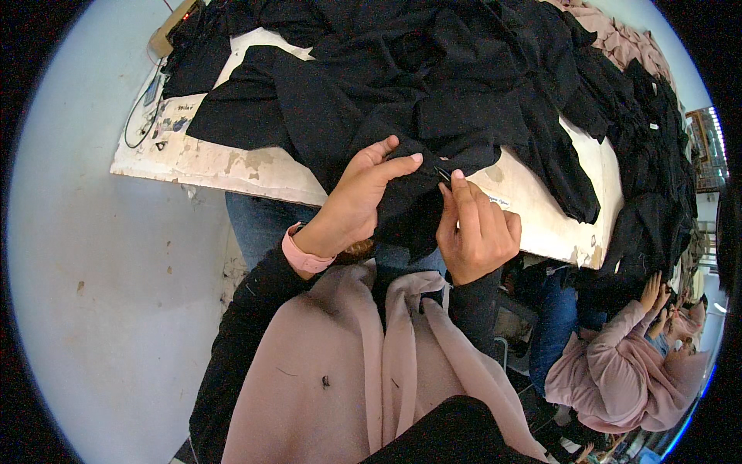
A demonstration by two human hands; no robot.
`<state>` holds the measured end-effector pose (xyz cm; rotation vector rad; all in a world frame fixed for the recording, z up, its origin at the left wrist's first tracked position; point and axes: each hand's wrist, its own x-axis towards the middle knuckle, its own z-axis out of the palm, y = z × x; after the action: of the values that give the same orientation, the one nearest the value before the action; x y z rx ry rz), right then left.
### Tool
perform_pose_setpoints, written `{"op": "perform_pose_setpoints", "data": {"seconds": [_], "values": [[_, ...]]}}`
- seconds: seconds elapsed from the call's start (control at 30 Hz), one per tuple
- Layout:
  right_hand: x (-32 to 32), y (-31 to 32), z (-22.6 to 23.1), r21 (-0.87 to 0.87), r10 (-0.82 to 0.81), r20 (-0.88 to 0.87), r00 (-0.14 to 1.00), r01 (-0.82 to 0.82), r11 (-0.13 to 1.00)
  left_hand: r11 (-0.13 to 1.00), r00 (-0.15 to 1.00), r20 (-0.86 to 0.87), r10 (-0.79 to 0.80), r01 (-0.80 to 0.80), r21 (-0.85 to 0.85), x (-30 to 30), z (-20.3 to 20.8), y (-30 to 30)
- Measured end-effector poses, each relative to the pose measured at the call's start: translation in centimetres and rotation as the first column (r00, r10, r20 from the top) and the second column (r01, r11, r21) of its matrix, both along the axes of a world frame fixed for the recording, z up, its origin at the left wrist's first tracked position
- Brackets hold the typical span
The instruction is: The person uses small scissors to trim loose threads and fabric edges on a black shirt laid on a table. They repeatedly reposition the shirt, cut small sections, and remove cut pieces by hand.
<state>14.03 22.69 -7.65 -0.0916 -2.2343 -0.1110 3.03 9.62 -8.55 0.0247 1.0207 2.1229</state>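
Black cloth [394, 193], part of a dark garment, is pinched between the thumb and fingers of my left hand [355, 193]. A pink band circles that wrist. Close by on the right, my right hand [479, 228] is closed on a small metal tool [443, 175] with thin, pointed tips like tweezers. The tips meet the cloth just right of my left thumb. Most of the tool is hidden inside my fingers, so its exact kind does not show. The held cloth hangs over the table's near edge above my lap.
More black garments [479, 69] lie heaped across the worn white table [255, 170]. Pink cloth [618, 39] is piled at the far right. A phone-like device [152, 89] with a cable rests at the left edge. On the right, another person in pink [618, 371] handles black cloth.
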Motion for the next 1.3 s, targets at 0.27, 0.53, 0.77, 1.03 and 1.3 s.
{"op": "perform_pose_setpoints", "data": {"seconds": [0.27,0.53,0.77,1.03,1.3], "values": [[-0.5,-0.3,0.1,-0.119,0.086,0.012,0.996,-0.084,0.989,0.998,0.984,-0.165,0.066,-0.062,0.032,0.3,0.6,-0.8],[-5.8,2.0,-1.6,-0.916,0.280,-0.080,0.957,-0.181,0.358,0.689,0.287,-0.957,0.048,-0.702,-0.177,-8.7,-0.6,-2.4],[-6.0,2.1,-3.3,-0.925,0.291,-0.142,0.946,-0.232,0.303,0.558,0.586,-0.679,-0.442,-0.413,-0.720,2.7,-0.9,-6.4],[-3.0,0.2,-1.9,-0.938,0.409,0.033,0.912,-0.113,0.327,0.802,0.646,-0.756,-0.109,-0.392,-0.450,2.7,-4.4,-4.8],[0.1,-2.3,-1.1,-0.644,0.354,0.395,0.847,-0.020,0.765,0.873,0.766,-0.643,-0.033,-0.291,-0.392,2.5,-4.0,-6.1]]}}
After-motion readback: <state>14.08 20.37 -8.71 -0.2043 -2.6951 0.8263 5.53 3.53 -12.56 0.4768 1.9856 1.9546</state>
